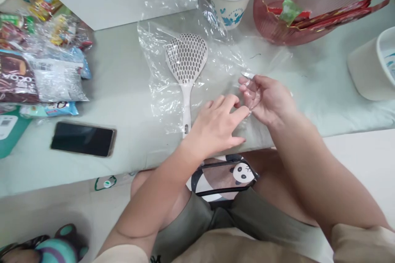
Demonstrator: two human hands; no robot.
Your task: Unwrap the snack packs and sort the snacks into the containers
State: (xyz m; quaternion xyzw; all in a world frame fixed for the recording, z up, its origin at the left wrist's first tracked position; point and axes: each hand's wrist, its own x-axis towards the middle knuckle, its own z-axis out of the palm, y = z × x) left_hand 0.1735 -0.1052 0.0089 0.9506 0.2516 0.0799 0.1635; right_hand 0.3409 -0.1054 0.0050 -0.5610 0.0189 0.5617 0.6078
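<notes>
A pale skimmer (187,59) with a perforated round head lies on the table, its handle toward me. Crumpled clear plastic wrap (157,90) spreads around it; whether it covers the skimmer or lies beneath, I cannot tell. My right hand (271,100) is curled, palm partly up, with a bit of clear film between its fingers. A small whitish piece (247,75) shows at its thumb tip. My left hand (216,125) hovers over the handle's right side, fingers apart and bent, a fingertip close to the film at my right hand.
A paper cup (233,12) and a red translucent bowl (277,35) with red packets stand at the back. Another white cup (365,74) is at right. Snack packets (58,76) and a phone (83,139) lie left. A panda-print bag (216,174) rests at my lap.
</notes>
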